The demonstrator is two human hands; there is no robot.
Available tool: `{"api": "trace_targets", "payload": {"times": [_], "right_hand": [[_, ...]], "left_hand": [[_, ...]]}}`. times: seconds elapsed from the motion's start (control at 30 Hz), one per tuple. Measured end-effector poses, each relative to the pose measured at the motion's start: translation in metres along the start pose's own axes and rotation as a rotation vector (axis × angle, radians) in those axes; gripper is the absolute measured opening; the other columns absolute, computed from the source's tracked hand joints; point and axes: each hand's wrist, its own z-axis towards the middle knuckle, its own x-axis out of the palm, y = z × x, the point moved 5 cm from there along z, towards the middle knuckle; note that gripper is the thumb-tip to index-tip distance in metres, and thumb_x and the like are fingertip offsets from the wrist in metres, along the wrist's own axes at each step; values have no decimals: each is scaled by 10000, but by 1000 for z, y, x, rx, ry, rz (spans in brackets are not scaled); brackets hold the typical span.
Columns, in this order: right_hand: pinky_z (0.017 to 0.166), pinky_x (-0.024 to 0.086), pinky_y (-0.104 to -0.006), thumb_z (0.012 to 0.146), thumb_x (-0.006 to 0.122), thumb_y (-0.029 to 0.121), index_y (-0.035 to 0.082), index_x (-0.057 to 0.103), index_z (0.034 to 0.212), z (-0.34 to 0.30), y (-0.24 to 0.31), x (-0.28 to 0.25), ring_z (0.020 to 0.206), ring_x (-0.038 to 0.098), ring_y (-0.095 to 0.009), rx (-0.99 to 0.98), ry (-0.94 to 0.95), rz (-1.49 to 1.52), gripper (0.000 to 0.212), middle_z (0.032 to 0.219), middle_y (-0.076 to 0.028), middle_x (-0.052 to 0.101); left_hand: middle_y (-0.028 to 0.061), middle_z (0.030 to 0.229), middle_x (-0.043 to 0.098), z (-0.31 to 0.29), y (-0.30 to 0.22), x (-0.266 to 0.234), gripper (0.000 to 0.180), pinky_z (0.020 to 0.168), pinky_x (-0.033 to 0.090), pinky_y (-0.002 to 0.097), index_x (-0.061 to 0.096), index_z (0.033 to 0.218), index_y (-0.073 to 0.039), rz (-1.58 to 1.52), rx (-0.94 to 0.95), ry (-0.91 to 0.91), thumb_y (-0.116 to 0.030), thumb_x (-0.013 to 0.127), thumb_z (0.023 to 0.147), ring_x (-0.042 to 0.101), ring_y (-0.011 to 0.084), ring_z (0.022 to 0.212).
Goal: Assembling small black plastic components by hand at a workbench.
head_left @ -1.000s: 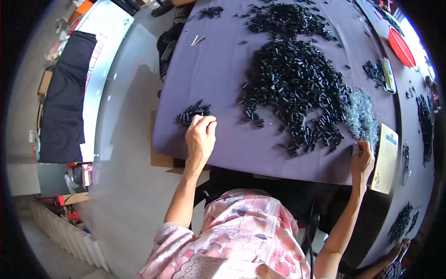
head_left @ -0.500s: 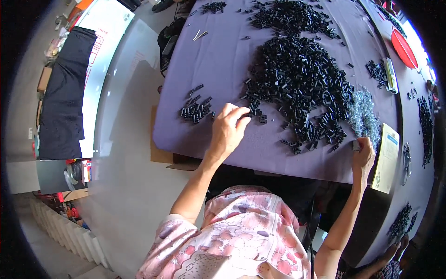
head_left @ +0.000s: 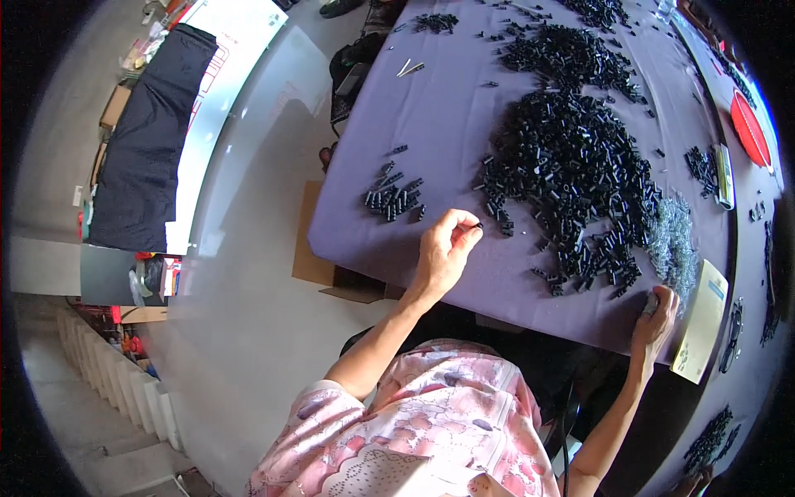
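pinching one black piece off the purple cloth

left hand (head_left: 443,253) fingertips pressed together on a single small black tube piece (head_left: 478,225), lifted just off the purple tablecloth (head_left: 447,124). best kept as a light pinch, one piece at a time. small sorted cluster (head_left: 394,196) near, at ten o'clock; big black heap (head_left: 571,178) at two o'clock. right hand (head_left: 654,319) at four o'clock, fingers curled at the grey pile (head_left: 672,244), grip unclear. counted: two hands, one small cluster, one big heap, pieces beyond counting.

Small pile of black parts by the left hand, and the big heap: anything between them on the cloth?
Head view: mostly bare purple cloth between the small pile and big heap; only the left hand, pinching one black part, reaches into the near end.
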Motion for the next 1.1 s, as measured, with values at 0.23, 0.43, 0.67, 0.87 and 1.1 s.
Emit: {"api": "trace_targets", "payload": {"times": [0.23, 0.43, 0.67, 0.87, 1.1], "right_hand": [[839, 459, -324, 760, 466, -150, 5, 550, 1011, -17, -5, -8, 885, 574, -229, 72, -159, 240, 306, 925, -108, 573], [840, 440, -284, 631, 442, -166, -19, 563, 945, -19, 87, -11, 912, 555, -219, 2, -5, 616, 367, 938, -112, 546], [732, 486, -280, 654, 555, -178, 6, 612, 941, -30, 144, 8, 822, 611, -258, -117, 250, 777, 346, 908, -122, 587], [727, 497, -307, 601, 513, -184, 8, 596, 973, -27, 164, 11, 828, 623, -290, -151, 263, 837, 427, 914, -137, 594], [699, 495, -355, 565, 479, -172, 33, 587, 964, -24, 169, 12, 817, 600, -343, -245, 313, 765, 462, 910, -138, 578]], "left_hand": [[98, 884, 647, -4, 1, 15, 204, 603, 497, 241, 597, 1075, -2, -835, -431, 158, -29, 584, 873, 598, 115, 665], [96, 894, 649, -23, -24, 30, 193, 637, 541, 257, 620, 1063, -8, -926, -406, 286, -8, 577, 875, 621, 126, 702], [86, 897, 636, -36, -38, 52, 259, 630, 504, 256, 597, 1122, -26, -939, -419, 394, -18, 597, 862, 605, 130, 714], [43, 825, 634, -47, -38, 58, 192, 626, 499, 234, 606, 1038, -20, -744, -393, 383, -7, 624, 848, 595, 105, 690], [8, 800, 629, -50, -40, 61, 121, 623, 482, 199, 624, 975, -11, -706, -348, 414, -33, 633, 856, 566, 54, 686]]}}
